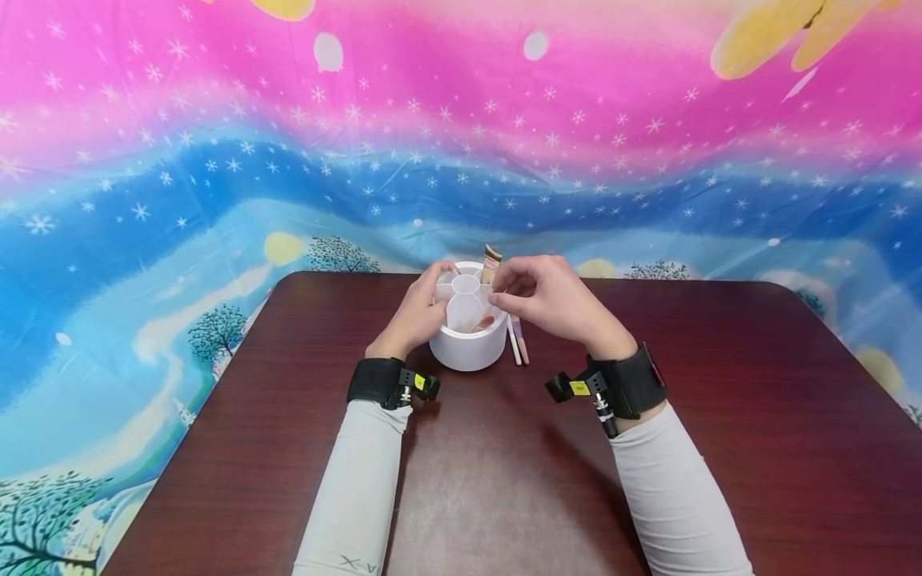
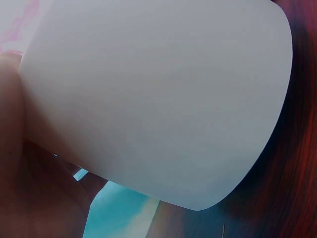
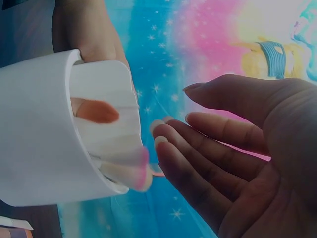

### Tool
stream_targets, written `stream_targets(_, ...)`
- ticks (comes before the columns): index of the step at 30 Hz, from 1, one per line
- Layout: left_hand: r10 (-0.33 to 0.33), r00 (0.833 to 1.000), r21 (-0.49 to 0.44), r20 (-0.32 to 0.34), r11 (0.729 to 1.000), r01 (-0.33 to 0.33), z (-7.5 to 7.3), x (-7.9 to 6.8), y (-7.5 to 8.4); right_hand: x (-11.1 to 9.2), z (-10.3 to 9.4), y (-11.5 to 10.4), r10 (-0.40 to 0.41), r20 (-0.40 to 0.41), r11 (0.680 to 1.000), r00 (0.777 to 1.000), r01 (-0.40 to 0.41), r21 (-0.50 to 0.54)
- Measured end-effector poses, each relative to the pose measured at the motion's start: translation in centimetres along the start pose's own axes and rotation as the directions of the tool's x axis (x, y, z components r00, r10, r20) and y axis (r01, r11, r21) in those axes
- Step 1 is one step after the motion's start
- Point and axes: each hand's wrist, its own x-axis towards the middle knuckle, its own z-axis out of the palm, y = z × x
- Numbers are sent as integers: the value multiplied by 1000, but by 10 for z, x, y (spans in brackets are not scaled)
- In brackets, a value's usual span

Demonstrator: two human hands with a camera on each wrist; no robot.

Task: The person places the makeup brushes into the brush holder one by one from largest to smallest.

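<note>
A white round makeup brush holder (image 1: 468, 352) with raised translucent dividers stands on the table. My left hand (image 1: 418, 314) grips its left side, with the thumb at the divider and fingers over the rim. In the holder are a makeup brush with orange-brown bristles (image 3: 99, 111) and another with pale, pink-banded bristles (image 3: 132, 173). My right hand (image 1: 551, 300) hovers at the holder's right side. In the right wrist view its fingers are relaxed, apart from the brushes, and hold nothing. The holder's white wall (image 2: 163, 99) fills most of the left wrist view.
Slender brushes (image 1: 517, 342) lie on the dark wood table (image 1: 720, 416), just right of the holder. Behind the table's far edge hangs a colourful printed cloth (image 1: 461, 184). Each wrist wears a black strap with a small camera.
</note>
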Motion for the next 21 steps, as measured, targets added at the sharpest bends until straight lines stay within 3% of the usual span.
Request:
stream_targets(8, -1, 1000, -6, 1, 1000, 1, 0, 0, 0, -3, -12, 6, 73, -42, 996, 996, -75, -38)
stream_targets(21, -2, 1000, -4, 1, 1000, 2, 0, 0, 0, -6, -17, 36, 193, -97, 975, 976, -202, -95)
